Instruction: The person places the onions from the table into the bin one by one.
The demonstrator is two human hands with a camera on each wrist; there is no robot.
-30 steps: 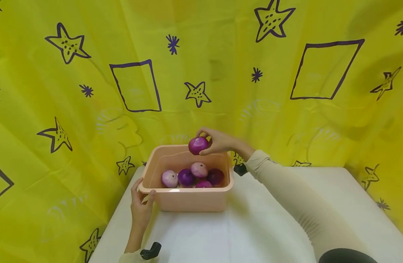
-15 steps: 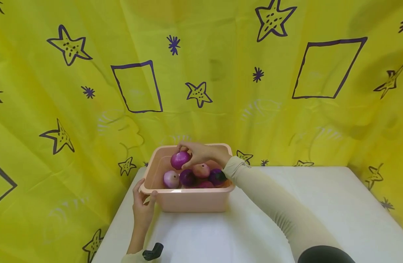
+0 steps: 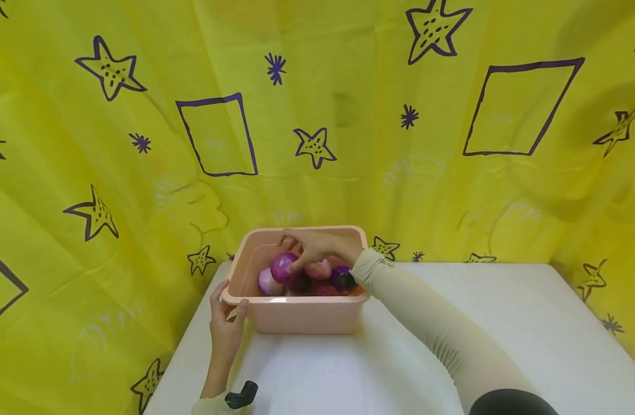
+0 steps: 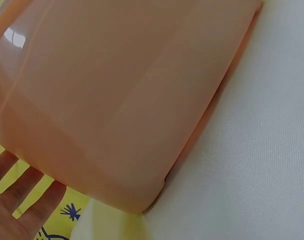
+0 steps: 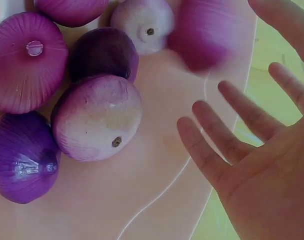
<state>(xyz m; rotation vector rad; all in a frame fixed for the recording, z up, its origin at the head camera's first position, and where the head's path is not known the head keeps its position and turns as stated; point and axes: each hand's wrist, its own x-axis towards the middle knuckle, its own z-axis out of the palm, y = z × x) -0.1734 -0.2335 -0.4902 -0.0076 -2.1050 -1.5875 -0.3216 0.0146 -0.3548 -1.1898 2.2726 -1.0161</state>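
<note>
So the right hand (image 3: 314, 249) is down inside the peach plastic tub (image 3: 297, 316), fingers spread loose and holding nothing. In the wrist view the palm is wide open, with the round purple onion (image 3: 283, 267) blurry right off the fingertips. It sits on top of the pile, against the other onions (image 5: 97, 118), at the tub's left-back side.

The left hand (image 3: 225, 326) grips the tub's near-left corner, thumb over the rim and fingers under the lip.

My guess is these onions are firm and light, with smooth, kinda slick skins, and they roll easily. Best to cup one around its widest part from above instead of pinching the tip. The tub stands on a white table (image 3: 400, 369) at the back-left.
</note>
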